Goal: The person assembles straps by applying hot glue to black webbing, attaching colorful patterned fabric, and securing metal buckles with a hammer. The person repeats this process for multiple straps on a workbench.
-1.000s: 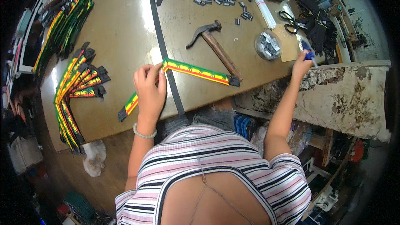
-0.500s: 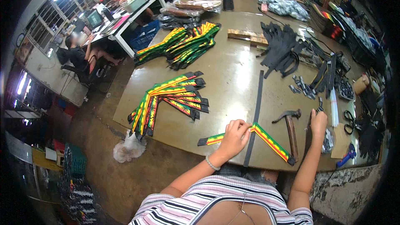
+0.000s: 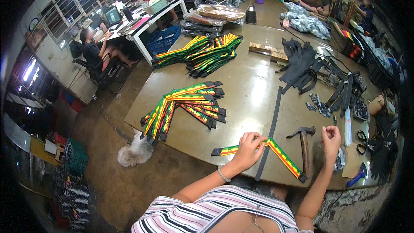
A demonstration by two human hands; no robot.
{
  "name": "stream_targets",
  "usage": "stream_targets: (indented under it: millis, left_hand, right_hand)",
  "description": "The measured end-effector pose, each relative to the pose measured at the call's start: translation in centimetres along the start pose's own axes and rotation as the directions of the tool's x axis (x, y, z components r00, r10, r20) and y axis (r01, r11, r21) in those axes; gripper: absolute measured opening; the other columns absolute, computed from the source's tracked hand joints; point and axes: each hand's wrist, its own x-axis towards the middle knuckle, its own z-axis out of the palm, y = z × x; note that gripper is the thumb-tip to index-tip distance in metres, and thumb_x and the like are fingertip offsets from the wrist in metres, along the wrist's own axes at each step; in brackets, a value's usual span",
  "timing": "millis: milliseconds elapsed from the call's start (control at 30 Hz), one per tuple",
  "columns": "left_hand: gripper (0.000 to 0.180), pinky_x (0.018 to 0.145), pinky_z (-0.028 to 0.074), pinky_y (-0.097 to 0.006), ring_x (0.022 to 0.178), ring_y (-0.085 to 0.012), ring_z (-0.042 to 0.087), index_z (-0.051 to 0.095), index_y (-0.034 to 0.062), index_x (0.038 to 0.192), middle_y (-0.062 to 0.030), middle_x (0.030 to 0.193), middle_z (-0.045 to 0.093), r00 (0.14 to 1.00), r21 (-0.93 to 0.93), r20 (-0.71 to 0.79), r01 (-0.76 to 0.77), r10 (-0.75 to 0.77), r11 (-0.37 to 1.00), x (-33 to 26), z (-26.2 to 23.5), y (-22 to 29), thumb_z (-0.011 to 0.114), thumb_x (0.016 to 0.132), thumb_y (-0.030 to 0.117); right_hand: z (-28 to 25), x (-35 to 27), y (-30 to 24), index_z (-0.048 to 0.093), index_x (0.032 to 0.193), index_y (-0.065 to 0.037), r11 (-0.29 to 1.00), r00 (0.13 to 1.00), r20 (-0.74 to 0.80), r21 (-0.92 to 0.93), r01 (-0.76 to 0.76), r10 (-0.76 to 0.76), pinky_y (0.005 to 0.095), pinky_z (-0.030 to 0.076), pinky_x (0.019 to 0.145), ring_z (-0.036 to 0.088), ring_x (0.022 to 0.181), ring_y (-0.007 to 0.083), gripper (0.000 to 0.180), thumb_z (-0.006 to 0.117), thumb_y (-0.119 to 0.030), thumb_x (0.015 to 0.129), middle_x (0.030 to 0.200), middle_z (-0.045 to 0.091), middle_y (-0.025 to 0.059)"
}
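Note:
My left hand point(image 3: 249, 152) pinches a green, yellow and red strap point(image 3: 283, 159) at its bend. The strap lies in an upside-down V near the table's front edge, with black ends, across a long flat black strip point(image 3: 274, 114). To the right, my right hand point(image 3: 330, 141) is raised slightly with thumb and fingertips together. Whatever it may pinch is too small to make out. Between the strap and that hand lies a hammer point(image 3: 304, 146) with a wooden handle. Small dark metal pieces point(image 3: 318, 105) are scattered beyond my right hand.
Finished-looking patterned straps point(image 3: 189, 99) fan out at left, with a larger pile point(image 3: 202, 54) behind. Black straps point(image 3: 297, 62) heap at far right. Scissors point(image 3: 362, 141) and a blue-handled tool point(image 3: 358, 176) lie rightmost. A white furry animal point(image 3: 136, 152) is beside the table. Other people sit or stand beyond.
My right hand has drawn back from the small metal pieces, its fingertips now together and turned upward. My left hand stays on the strap. The whole view has shifted slightly.

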Motion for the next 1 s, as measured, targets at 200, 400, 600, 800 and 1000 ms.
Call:
stream_targets:
  millis: [200, 400, 600, 800, 1000]
  left_hand:
    - [0.023, 0.084, 0.047, -0.036, 0.097, -0.0262, 0.060, 0.070, 0.0062, 0.114, -0.0099, 0.101, 0.064, 0.998, -0.334, 0.052, 0.035, -0.019, 0.942, -0.2, -2.1, 3.3, 0.066, 0.091, 0.009]
    - [0.022, 0.069, 0.049, -0.028, 0.082, -0.0172, 0.063, 0.069, 0.0017, 0.113, -0.0093, 0.101, 0.069, 0.971, -0.441, 0.215, 0.194, -0.107, 0.876, -1.1, -2.5, 4.5, 0.067, 0.094, 0.012]
    - [0.030, 0.076, 0.052, -0.022, 0.089, -0.0086, 0.065, 0.062, -0.0043, 0.122, -0.0066, 0.106, 0.068, 0.876, -0.744, 0.414, 0.482, -0.246, 0.463, -1.4, -1.3, 3.8, 0.068, 0.095, 0.008]
    - [0.031, 0.086, 0.055, -0.024, 0.096, -0.0125, 0.067, 0.062, -0.0051, 0.124, -0.0086, 0.106, 0.069, 0.810, -0.745, 0.505, 0.584, -0.298, 0.323, -1.4, -0.9, 2.9, 0.068, 0.094, 0.004]
    - [0.022, 0.091, 0.054, -0.026, 0.099, -0.0121, 0.066, 0.068, -0.0042, 0.112, -0.0087, 0.107, 0.070, 0.693, -0.643, 0.608, 0.716, -0.386, 0.273, -1.5, -1.6, 2.5, 0.070, 0.095, 0.009]
  right_hand:
    - [7.0, -9.7, -6.6, 0.053, 0.083, -0.006, 0.856, 0.919, 0.378, 0.432, -0.284, 0.115, 0.0211, 0.051, 0.053, 0.062, 0.070, 0.0075, 0.021, 0.074, -0.002, 0.088, 0.091, 0.066, 0.0066]
    - [9.9, -13.4, -5.1, 0.052, 0.085, -0.004, 0.657, 0.855, 0.497, 0.597, -0.460, 0.147, 0.0209, 0.051, 0.056, 0.062, 0.071, 0.0084, 0.021, 0.071, 0.002, 0.088, 0.097, 0.064, 0.0079]
    - [9.2, -14.2, -5.2, 0.064, 0.102, 0.007, 0.566, 0.859, 0.502, 0.680, -0.465, 0.103, 0.0269, 0.059, 0.080, 0.066, 0.088, 0.0147, 0.012, 0.068, 0.003, 0.091, 0.101, 0.062, 0.0083]
    - [8.6, -14.6, -5.9, 0.069, 0.103, 0.009, 0.723, 0.910, 0.415, 0.631, -0.282, -0.007, 0.0281, 0.060, 0.086, 0.066, 0.096, 0.0168, 0.013, 0.066, 0.008, 0.090, 0.110, 0.059, 0.0109]
    - [9.2, -15.9, -6.6, 0.067, 0.105, 0.009, 0.796, 0.953, 0.293, 0.593, -0.117, -0.078, 0.0280, 0.059, 0.091, 0.065, 0.103, 0.0179, 0.016, 0.066, 0.010, 0.090, 0.111, 0.059, 0.0115]
